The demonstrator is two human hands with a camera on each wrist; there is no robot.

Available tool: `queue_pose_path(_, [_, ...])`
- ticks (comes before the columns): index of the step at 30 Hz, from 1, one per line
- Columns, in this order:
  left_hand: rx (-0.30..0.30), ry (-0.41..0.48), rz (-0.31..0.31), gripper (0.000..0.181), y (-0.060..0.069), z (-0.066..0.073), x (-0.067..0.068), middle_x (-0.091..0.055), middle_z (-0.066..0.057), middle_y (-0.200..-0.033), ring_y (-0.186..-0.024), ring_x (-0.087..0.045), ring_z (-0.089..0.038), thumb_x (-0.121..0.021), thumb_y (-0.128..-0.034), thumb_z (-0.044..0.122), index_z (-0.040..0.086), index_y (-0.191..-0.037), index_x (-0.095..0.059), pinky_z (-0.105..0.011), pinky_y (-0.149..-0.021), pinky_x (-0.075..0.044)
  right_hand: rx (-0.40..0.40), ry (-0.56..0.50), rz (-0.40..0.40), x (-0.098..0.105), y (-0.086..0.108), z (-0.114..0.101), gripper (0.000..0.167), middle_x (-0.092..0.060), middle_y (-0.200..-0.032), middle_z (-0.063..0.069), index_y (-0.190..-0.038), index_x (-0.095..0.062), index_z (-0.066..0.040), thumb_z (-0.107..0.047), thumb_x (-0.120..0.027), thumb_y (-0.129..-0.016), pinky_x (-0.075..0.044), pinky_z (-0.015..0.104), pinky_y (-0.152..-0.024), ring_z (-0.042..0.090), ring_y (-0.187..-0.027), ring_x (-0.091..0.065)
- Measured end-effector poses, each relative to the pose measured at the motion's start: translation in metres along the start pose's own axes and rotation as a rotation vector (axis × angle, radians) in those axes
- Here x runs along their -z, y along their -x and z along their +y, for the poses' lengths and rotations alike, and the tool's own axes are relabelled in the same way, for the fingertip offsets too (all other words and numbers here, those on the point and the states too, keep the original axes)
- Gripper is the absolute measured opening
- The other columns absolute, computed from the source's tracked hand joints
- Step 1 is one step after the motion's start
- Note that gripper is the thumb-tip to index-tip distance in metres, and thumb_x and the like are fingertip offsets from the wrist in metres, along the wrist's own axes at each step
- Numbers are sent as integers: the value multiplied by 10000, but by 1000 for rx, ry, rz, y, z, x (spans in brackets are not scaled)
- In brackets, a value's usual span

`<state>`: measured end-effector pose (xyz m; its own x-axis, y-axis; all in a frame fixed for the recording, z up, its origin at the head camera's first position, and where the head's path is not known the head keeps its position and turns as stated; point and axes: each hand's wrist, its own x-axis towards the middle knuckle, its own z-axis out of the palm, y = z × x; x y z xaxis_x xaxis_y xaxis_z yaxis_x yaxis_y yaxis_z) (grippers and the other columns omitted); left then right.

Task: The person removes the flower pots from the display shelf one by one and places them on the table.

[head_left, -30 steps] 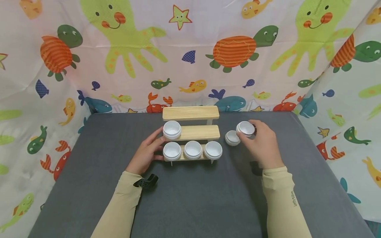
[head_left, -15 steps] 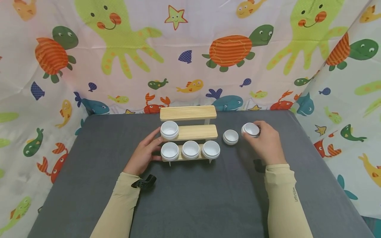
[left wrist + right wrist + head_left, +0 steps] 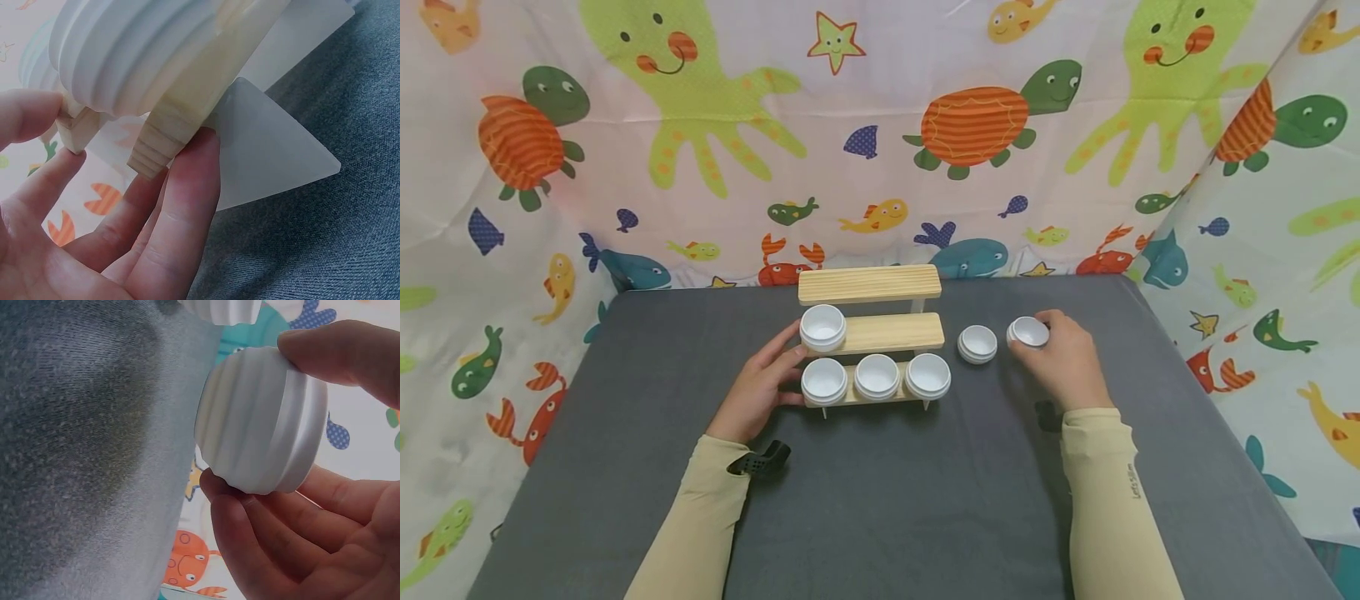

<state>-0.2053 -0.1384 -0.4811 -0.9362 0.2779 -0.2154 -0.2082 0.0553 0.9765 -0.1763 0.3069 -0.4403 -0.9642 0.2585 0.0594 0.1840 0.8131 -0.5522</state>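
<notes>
A three-step wooden rack (image 3: 869, 284) stands mid-table. Three white ribbed cups, one of them the middle cup (image 3: 877, 377), line its lowest step, and another cup (image 3: 823, 327) sits at the left of the middle step. My left hand (image 3: 752, 392) grips the rack's left end; the left wrist view shows fingertips (image 3: 194, 156) on the wooden step ends (image 3: 159, 134). Between thumb and fingers, my right hand (image 3: 1071, 358) pinches a white cup (image 3: 1028, 332), seen side-on (image 3: 262, 419) in the right wrist view. A second cup (image 3: 977, 344) stands between it and the rack.
Grey cloth (image 3: 895, 500) covers the table. Behind and at the sides hangs a curtain (image 3: 730, 233) printed with sea animals. A black band (image 3: 760, 459) is at the left wrist. The rack's top step holds no cup.
My right hand has moved a little right and down with its cup, away from the cup beside the rack. My left hand keeps its grip; the head view has shifted slightly.
</notes>
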Motion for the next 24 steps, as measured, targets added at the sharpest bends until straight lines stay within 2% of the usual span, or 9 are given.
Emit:
queue_pose_path(19, [8, 7, 0, 594, 0, 0, 1, -541, -101, -1584, -1180, -691, -256, -628, -1101, 424, 417, -1656, -417, -413, -803, -656, -23, 2, -52, -12, -1, 3, 637, -661, -1329, 293, -1416, -555, 53, -347, -765, -968, -546, 638, -1029, 439, -1173, -646])
queue_pose_path(24, [4, 7, -1, 599, 1, 1, 1, -534, -126, -1590, -1157, -694, -238, -613, -1110, 403, 399, -1670, -399, -393, -795, -653, -36, 11, -71, -13, -3, 4, 631, -659, -1335, 295, -1418, -554, 52, -336, -766, -968, -547, 635, -1028, 438, -1165, -640])
